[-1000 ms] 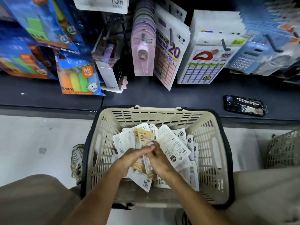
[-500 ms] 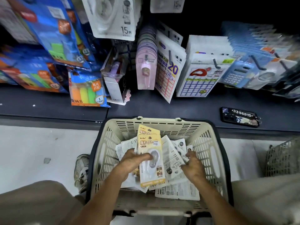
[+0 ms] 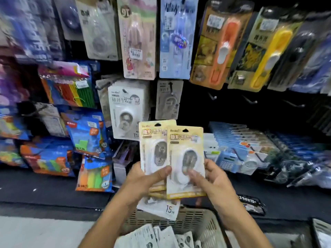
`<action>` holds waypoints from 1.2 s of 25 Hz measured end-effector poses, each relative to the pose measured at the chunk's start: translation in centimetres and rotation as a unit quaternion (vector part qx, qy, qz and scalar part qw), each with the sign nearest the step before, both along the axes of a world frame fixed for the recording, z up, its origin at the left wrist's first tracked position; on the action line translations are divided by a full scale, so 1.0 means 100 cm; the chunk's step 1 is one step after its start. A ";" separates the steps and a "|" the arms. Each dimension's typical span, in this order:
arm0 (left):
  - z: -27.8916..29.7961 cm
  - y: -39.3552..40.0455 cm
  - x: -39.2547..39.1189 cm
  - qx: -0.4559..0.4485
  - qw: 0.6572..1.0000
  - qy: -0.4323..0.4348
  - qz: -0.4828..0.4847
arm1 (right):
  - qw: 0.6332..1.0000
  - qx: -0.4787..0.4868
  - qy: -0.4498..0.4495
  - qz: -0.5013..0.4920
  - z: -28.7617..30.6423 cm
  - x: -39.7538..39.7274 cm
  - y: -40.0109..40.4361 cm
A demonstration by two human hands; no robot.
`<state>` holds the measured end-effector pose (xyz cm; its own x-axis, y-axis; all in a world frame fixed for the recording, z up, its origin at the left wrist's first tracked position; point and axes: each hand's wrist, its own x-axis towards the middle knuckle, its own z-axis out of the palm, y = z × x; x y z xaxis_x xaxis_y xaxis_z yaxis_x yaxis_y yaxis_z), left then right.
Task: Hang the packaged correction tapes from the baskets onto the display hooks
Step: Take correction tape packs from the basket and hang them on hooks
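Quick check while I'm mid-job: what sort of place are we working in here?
Most likely a stationery aisle in a shop. Carded products hang in rows on the display wall, bare hooks wait beside them, and a stock basket of packets sits below. Both hands hold yellow carded correction tapes.

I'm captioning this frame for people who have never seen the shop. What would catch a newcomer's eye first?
First, the two yellow correction tape packs, fanned out at centre frame, the left hand and right hand gripping their lower halves. Behind them is a wall of hanging stationery, with bare display hooks in the dark gap to the upper right. The beige basket of white packs sits at the bottom edge.
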<state>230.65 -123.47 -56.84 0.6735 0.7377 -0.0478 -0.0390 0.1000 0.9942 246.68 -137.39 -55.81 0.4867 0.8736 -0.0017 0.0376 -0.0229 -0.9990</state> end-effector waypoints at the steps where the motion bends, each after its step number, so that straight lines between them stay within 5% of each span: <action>1: 0.021 0.003 0.001 0.011 1.000 -0.024 0.000 | 0.999 0.039 0.011 -0.018 0.018 0.007 0.000; 8: 0.103 0.012 0.000 0.100 0.995 -0.016 -0.020 | 0.979 0.059 -0.055 -0.186 0.077 0.054 0.005; 13: 0.113 0.011 0.009 0.120 0.991 0.015 -0.059 | 0.970 0.046 0.031 -0.238 0.073 0.058 0.009; 21: 0.106 0.010 0.026 0.115 0.990 0.061 -0.048 | 0.960 0.037 -0.042 -0.273 0.065 0.059 0.015; 26: 0.110 0.014 0.023 0.165 0.978 0.108 -0.065 | 0.949 -0.047 -0.226 -0.216 0.068 0.061 0.017; 30: 0.111 -0.003 0.036 0.254 0.948 0.171 -0.090 | 0.991 0.089 -0.079 -0.062 0.082 0.025 0.024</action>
<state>234.23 -123.82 -45.75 0.7998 0.5985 0.0450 0.2656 -0.4202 0.8677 249.21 -135.02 -47.59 0.5727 0.7862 0.2321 0.2025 0.1386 -0.9694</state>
